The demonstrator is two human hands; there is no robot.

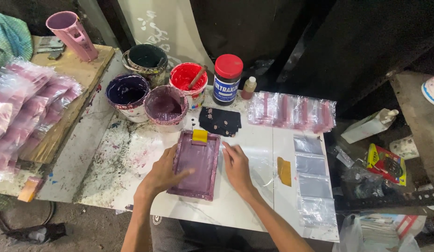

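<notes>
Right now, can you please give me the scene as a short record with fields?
Left hand: flat on the purple printing frame
Right hand: touching the frame's right edge
On frame: yellow squeegee at the top end
Behind frame: four ink pots, red-lidded jar
Right side: clear plastic bags in a row on the white table

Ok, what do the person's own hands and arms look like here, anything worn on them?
Both are bare: the left hand and right hand wear no gloves, and no rings or watch show. The forearms are uncovered, with no sleeve reaching into view. Whether there are ink stains on the fingers is too small to tell.
</notes>
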